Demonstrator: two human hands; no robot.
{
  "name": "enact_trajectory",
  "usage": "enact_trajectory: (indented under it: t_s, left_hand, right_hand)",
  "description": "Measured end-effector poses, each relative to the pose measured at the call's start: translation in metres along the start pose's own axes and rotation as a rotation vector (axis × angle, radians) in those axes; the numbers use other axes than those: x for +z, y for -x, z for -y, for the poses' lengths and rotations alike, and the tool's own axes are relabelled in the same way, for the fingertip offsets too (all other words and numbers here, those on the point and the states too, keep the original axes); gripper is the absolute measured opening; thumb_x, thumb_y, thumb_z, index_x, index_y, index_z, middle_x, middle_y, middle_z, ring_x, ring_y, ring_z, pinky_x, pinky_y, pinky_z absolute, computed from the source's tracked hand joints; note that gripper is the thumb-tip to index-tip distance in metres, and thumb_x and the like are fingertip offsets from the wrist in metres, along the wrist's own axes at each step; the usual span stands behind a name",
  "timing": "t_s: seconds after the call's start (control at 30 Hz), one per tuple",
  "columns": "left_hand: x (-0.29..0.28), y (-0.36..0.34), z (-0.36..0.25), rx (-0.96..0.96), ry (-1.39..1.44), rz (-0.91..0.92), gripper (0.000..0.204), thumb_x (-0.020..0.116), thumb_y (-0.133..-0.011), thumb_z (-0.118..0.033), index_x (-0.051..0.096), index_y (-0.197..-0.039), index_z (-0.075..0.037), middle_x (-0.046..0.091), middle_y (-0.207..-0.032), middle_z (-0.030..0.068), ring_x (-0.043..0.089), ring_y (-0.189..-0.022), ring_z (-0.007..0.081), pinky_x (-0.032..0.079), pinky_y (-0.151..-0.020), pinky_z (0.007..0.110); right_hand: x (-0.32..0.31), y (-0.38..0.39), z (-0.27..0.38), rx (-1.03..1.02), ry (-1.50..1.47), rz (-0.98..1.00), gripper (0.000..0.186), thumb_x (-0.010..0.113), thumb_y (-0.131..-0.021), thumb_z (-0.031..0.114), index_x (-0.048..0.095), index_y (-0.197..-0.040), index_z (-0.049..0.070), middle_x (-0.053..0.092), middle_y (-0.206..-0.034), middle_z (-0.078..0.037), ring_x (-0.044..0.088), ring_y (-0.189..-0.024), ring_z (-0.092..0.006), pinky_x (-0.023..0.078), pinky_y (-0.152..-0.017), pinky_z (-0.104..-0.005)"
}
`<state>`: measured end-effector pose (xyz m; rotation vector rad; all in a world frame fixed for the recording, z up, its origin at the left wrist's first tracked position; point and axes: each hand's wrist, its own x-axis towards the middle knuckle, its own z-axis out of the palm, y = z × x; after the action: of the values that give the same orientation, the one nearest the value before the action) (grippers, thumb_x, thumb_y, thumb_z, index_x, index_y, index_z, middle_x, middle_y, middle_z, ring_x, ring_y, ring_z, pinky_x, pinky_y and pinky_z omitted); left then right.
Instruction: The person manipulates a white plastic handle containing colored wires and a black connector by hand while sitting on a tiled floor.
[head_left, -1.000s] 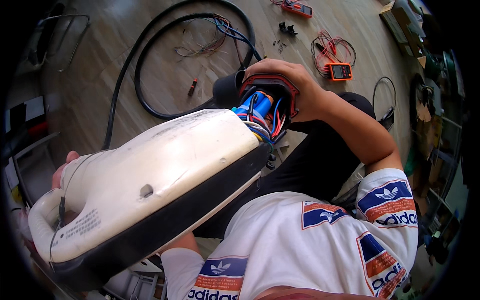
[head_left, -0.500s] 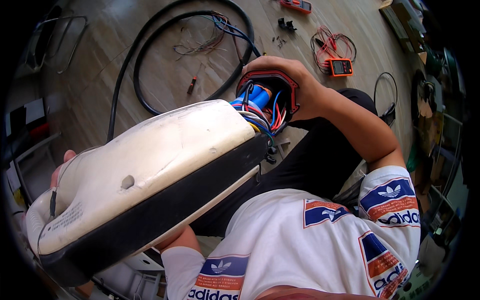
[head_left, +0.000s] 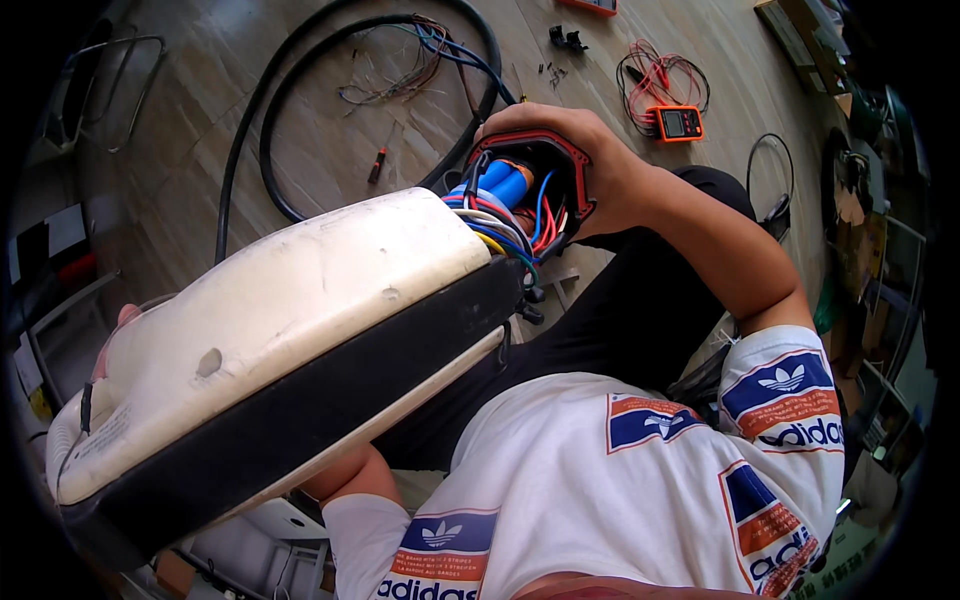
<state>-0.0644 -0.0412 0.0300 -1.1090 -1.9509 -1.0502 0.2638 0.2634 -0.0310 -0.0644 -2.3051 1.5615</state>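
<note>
A large white-and-black housing [head_left: 290, 270], which looks like a charging gun body, is held up at a slant across the left half of the view. My left hand [head_left: 118, 330] is wrapped round its handle end at the far left; most of that hand is hidden behind the housing. My right hand [head_left: 605, 160] grips a black hollow end piece [head_left: 583, 178] with a red seal round its rim. Thick blue cables [head_left: 508, 190] and thinner coloured wires [head_left: 492, 222] span the gap between the housing and this piece.
On the floor lie a thick black cable [head_left: 232, 160] with bared wires, a screwdriver [head_left: 377, 165], small black parts [head_left: 568, 40], and an orange meter [head_left: 680, 123] with red and black leads. Shelving with boxes [head_left: 800, 45] stands along the right; a metal-framed chair [head_left: 130, 90] is upper left.
The housing has moved left, away from the black end piece, and the gap showing the wires has widened a little. My right hand has shifted only slightly with the end piece.
</note>
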Motion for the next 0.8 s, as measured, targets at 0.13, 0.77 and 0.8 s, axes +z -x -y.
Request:
enact_trajectory:
  t_s: [0.13,0.77,0.8]
  left_hand:
    - [0.0,0.008,-0.009,-0.03,0.044,-0.005,0.047,0.077,-0.079,-0.038,0.071,-0.101,0.003,0.075,-0.092,0.0137,0.074,-0.08,0.0239,0.058,-0.072,0.034]
    - [0.008,-0.008,0.006,0.046,-0.027,0.015,0.049,0.076,-0.08,-0.041,0.07,-0.103,0.003,0.075,-0.093,0.0139,0.074,-0.081,0.0249,0.058,-0.073,0.035]
    - [0.009,-0.009,0.007,0.048,-0.029,0.015,0.049,0.076,-0.08,-0.041,0.07,-0.103,0.003,0.075,-0.094,0.0139,0.074,-0.081,0.025,0.058,-0.073,0.035]
  right_hand:
    - [-0.001,0.0,0.0,0.008,-0.027,0.012,0.09,0.094,-0.056,0.017,0.051,-0.133,0.0,0.062,-0.123,-0.016,0.063,-0.112,-0.0267,0.049,-0.099,-0.0362]
    - [-0.001,0.003,0.008,0.081,-0.01,-0.002,0.09,0.091,-0.053,0.016,0.052,-0.132,-0.002,0.061,-0.124,-0.017,0.063,-0.111,-0.0271,0.048,-0.1,-0.036]
    - [-0.002,0.003,0.007,0.06,-0.008,-0.006,0.09,0.091,-0.053,0.016,0.052,-0.132,-0.002,0.061,-0.123,-0.017,0.063,-0.111,-0.0271,0.048,-0.099,-0.0359]
